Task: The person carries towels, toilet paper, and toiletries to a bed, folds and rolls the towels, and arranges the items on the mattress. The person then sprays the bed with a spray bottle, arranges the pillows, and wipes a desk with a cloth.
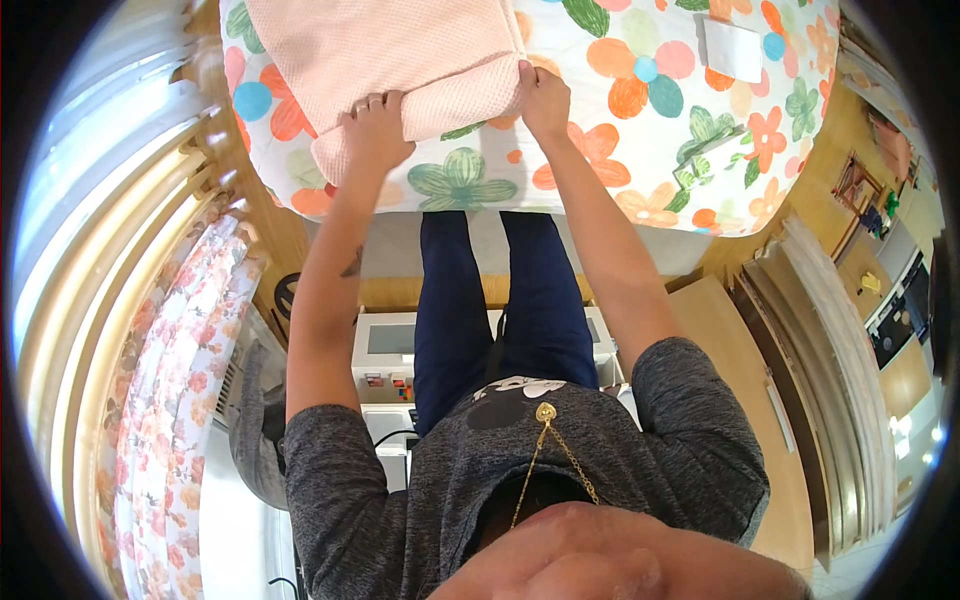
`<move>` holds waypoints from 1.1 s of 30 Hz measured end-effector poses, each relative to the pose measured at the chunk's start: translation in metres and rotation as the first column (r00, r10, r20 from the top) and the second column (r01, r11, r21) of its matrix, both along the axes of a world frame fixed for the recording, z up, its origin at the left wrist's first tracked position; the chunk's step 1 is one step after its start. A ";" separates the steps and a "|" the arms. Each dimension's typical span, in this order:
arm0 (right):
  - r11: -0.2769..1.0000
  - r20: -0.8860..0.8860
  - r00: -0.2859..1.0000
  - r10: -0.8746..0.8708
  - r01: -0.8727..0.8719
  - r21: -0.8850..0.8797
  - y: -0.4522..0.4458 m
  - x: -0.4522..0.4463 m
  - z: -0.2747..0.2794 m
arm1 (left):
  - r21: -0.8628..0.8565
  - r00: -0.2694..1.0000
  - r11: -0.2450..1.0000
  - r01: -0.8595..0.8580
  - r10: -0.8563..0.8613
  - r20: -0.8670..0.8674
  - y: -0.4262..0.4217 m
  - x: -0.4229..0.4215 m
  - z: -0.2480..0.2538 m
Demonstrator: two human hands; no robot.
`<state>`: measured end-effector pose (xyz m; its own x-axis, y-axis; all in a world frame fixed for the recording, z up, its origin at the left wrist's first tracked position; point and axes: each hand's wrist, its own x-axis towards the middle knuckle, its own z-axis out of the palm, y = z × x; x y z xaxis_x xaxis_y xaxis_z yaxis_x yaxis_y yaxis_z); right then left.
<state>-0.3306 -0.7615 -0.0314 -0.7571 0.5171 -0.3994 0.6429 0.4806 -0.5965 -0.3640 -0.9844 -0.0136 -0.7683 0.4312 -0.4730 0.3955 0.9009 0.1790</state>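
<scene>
A peach waffle-textured towel (400,50) lies on a bed with a floral sheet (460,180). Its near edge is turned over into a thick fold or roll. Over the left part of that fold, my left hand (378,132) is closed with bent fingers on the fabric. My right hand (544,100) grips the fold's right end, thumb and fingertips pressed against the cloth. The towel's left end sticks out past my left hand, and its far part runs out of view at the top.
A small white square item (733,50) rests on the sheet at the upper right. Floral curtains (175,400) hang at the left. Behind me stand a white drawer unit (385,335) and a wooden panel (740,380). Beige curtains (830,370) hang at the right.
</scene>
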 end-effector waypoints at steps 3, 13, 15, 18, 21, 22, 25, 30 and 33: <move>0.996 0.111 0.989 0.093 -0.091 -0.018 0.011 -0.009 -0.008 | 0.091 0.952 0.994 0.056 -0.025 -0.304 0.017 0.021 -0.008; 0.291 0.072 0.470 0.880 -0.651 0.701 -0.037 0.010 0.028 | 0.295 0.805 0.948 -0.121 -0.080 0.587 0.014 -0.049 -0.016; 0.274 0.104 0.456 0.884 -0.686 0.674 -0.037 -0.004 0.015 | 0.241 0.700 0.954 -0.177 -0.050 0.713 0.014 -0.053 -0.015; 0.283 0.214 0.422 0.881 -0.833 0.476 -0.043 -0.040 0.005 | 0.234 0.831 0.945 -0.230 0.065 0.553 0.013 -0.042 -0.025; 0.396 0.363 0.412 0.836 -0.910 0.122 -0.051 -0.070 0.011 | 0.094 0.971 0.993 0.069 -0.045 -0.233 0.032 -0.013 0.010; 0.408 0.400 0.403 0.823 -0.910 0.079 -0.053 -0.075 0.012 | 0.099 0.951 0.993 0.070 -0.037 -0.308 0.033 -0.006 0.004; 0.419 0.479 0.352 0.804 -0.907 -0.038 -0.058 -0.084 0.026 | -0.010 0.997 1.000 -0.014 0.015 0.069 0.035 -0.024 -0.003; 0.399 0.408 0.428 0.807 -0.903 0.159 -0.048 -0.042 0.032 | 0.115 0.819 0.993 -0.013 -0.056 0.571 0.035 -0.049 -0.003; 0.112 0.341 0.331 0.880 -0.841 0.529 -0.037 -0.017 0.040 | 0.197 0.702 0.973 -0.119 -0.058 0.710 0.029 -0.038 -0.033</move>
